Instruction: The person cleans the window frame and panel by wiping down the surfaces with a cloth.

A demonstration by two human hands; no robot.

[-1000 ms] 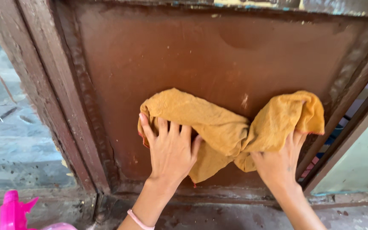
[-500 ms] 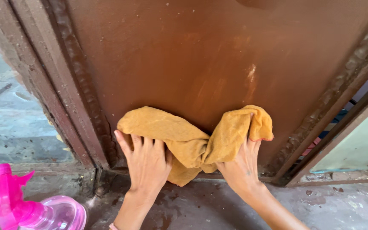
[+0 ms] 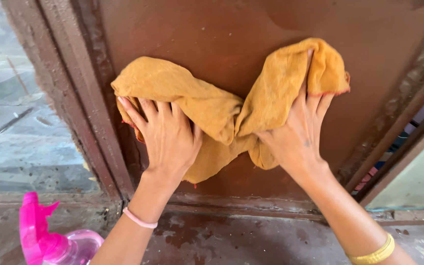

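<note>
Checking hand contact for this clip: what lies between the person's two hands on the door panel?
In the head view, a bunched middle fold of the mustard cloth spans between the left hand and right hand, both pressed flat on it.

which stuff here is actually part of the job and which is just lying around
In use:
- mustard-yellow cloth, pressed flat on the panel
- left hand and right hand, both spread on the cloth
- brown door panel

Lying about:
- pink spray bottle, on the floor at lower left, untouched
- door frame
</note>
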